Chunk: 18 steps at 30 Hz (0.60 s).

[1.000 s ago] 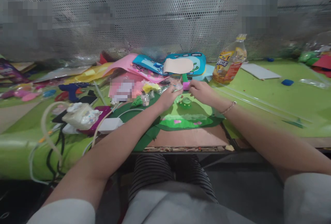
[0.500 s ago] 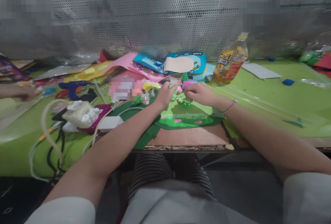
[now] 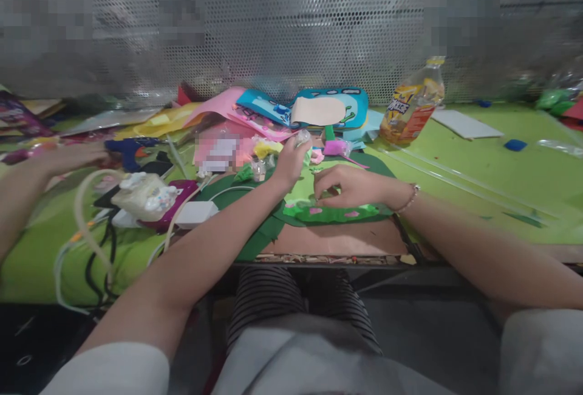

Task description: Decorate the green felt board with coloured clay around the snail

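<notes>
My left hand (image 3: 291, 164) is closed around a small clear plastic packet (image 3: 302, 137), with something pale green showing beside its fingers. My right hand (image 3: 348, 186) is low over the green paper scene (image 3: 303, 191), its thumb and forefinger bent into a pinch; whatever they may hold is too small to make out. Pink patches (image 3: 353, 214) dot the bright green strip along the scene's lower edge. Just beyond the hands lie a magenta piece (image 3: 334, 147) and a soft pink lump (image 3: 317, 155). Dark green sheets (image 3: 255, 243) stick out beneath the scene.
Another person's hand (image 3: 86, 158) reaches in at left by a blue glue gun (image 3: 127, 151). Cables and a white adapter (image 3: 197, 214) lie nearby. A yellow-labelled bottle (image 3: 412, 106) stands at back right, near clear sticks (image 3: 469, 179). Blue decorated pieces (image 3: 359, 103) lean against the perforated metal wall (image 3: 282, 30).
My right hand has moved from the magenta piece down toward the lower part of the green scene. My left hand stays nearly in place. The other person's hand has reached right to the glue gun.
</notes>
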Tool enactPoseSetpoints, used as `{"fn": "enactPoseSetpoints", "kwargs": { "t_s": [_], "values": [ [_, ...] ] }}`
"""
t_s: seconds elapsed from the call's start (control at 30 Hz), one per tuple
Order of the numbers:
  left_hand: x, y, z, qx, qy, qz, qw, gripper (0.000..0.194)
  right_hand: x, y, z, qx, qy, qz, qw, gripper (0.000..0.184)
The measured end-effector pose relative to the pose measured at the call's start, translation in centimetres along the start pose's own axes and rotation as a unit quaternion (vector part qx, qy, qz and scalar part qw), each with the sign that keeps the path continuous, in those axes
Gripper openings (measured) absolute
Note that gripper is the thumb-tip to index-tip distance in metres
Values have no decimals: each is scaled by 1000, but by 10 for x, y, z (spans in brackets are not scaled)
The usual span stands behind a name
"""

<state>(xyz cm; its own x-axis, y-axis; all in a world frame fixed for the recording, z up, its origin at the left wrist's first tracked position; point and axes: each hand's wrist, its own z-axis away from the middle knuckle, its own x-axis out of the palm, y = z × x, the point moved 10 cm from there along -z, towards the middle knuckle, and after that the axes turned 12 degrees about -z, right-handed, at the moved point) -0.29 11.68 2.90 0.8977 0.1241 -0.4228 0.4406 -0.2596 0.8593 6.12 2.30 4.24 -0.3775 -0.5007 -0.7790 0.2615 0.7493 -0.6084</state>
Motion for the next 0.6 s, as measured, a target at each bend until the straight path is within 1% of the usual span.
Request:
{"fn": "enactPoseSetpoints", "kwargs": {
  "t_s": [0.17, 0.33, 0.43, 0.5, 0.6],
  "values": [
    [0, 1, -1, 9, 1, 0, 1000, 16, 16, 2, 1, 15, -47, 118, 992, 26],
    [1, 2, -3, 21, -2, -4, 1000, 17, 29, 7, 3, 40, -70, 230, 970, 20],
    [1, 1, -2, 22, -1, -2, 1000, 19, 36, 8, 3, 51, -76, 296, 951, 21],
    [0, 1, -1, 22, 3, 0, 1000, 20, 39, 7, 3, 59, -72, 324, 941, 24],
    [-1, 2, 0, 24, 5, 4, 1000, 21, 41, 4, 2, 65, -69, 332, 938, 24]
  ]
}}
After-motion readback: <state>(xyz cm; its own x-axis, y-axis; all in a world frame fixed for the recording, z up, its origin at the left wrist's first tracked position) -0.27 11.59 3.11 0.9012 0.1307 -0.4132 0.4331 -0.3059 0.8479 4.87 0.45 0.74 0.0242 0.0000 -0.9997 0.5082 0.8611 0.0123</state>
